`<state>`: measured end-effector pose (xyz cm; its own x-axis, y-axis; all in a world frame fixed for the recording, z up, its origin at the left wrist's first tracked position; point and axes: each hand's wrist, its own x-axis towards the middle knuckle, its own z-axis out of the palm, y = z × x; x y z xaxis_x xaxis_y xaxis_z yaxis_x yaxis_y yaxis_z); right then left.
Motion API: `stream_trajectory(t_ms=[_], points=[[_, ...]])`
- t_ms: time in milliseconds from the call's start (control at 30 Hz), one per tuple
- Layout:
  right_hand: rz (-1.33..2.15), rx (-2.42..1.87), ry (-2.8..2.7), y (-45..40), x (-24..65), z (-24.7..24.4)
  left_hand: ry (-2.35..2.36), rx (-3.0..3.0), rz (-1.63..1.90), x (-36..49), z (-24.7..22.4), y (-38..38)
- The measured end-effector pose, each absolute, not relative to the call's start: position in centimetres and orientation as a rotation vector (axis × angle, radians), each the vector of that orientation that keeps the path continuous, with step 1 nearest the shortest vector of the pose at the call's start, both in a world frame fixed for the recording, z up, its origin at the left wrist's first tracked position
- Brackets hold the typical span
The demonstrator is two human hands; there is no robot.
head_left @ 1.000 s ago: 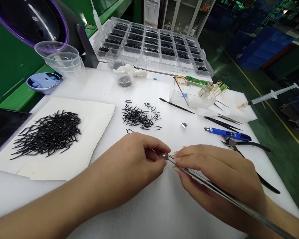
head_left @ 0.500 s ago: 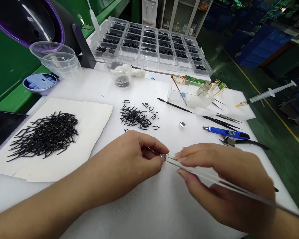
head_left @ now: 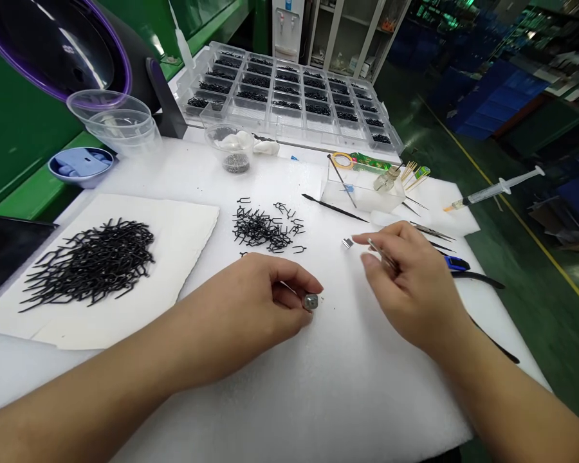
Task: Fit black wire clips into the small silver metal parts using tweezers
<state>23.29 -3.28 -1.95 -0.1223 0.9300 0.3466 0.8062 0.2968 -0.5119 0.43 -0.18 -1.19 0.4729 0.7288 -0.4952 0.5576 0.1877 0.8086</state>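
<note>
My left hand (head_left: 258,318) pinches a small grey metal piece (head_left: 311,301) between thumb and fingertips, its rounded end facing right. My right hand (head_left: 412,283) is closed around tweezers (head_left: 382,252), mostly hidden in the palm. Its index finger reaches out to a small shiny metal block (head_left: 347,243) on the white work surface; whether it touches the block I cannot tell. A few tiny crumbs lie just right of the left fingertips. Beyond the hands is a loose heap of small black forked pieces (head_left: 263,228).
On the left, a larger heap of black forked pieces (head_left: 94,260) lies on white paper (head_left: 193,257). A compartment tray (head_left: 265,122) of black pieces stands behind. A clear box (head_left: 359,193), a syringe (head_left: 496,190), a blue cutter (head_left: 457,263) and other tools are at right.
My right hand has moved away from the left hand, up to the metal block, and the tweezers have swung back into the palm. The left hand still holds its piece, now turned differently.
</note>
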Motion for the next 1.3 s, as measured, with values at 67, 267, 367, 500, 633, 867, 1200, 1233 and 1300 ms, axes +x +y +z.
stream_trajectory(t_ms=[67,267,367,500,633,867,1200,1233,1300], points=[[0.209,-1.637,-1.997,-2.5,23.1,-2.5,1.204,1.492,0.181,0.6,-1.3,-0.2],[0.165,-1.618,-2.038,-1.1,22.8,-3.1,1.252,1.565,0.251,0.9,-1.0,-0.5],[0.202,-1.548,-1.932,-2.0,22.6,-2.4,1.271,1.597,0.311,1.1,-0.8,-0.6],[0.435,-1.354,-1.814,-4.2,21.8,-1.2,1.221,1.624,0.365,1.4,-0.6,-0.6],[0.486,-1.235,-1.869,-5.1,20.9,-1.1,1.143,1.644,0.326,1.6,0.3,-0.5],[0.503,-1.257,-1.922,-5.0,20.8,-1.6,1.141,1.654,0.315,1.5,0.4,-0.6],[0.506,-1.223,-1.932,-4.7,20.9,-1.9,1.118,1.688,0.409,1.5,-0.7,-0.6],[0.517,-1.262,-1.9,-4.7,21.0,-1.9,1.116,1.683,0.422,1.4,-0.8,-0.7],[0.529,-1.326,-1.85,-4.8,21.2,-1.9,1.11,1.68,0.431,1.4,-0.9,-0.8]])
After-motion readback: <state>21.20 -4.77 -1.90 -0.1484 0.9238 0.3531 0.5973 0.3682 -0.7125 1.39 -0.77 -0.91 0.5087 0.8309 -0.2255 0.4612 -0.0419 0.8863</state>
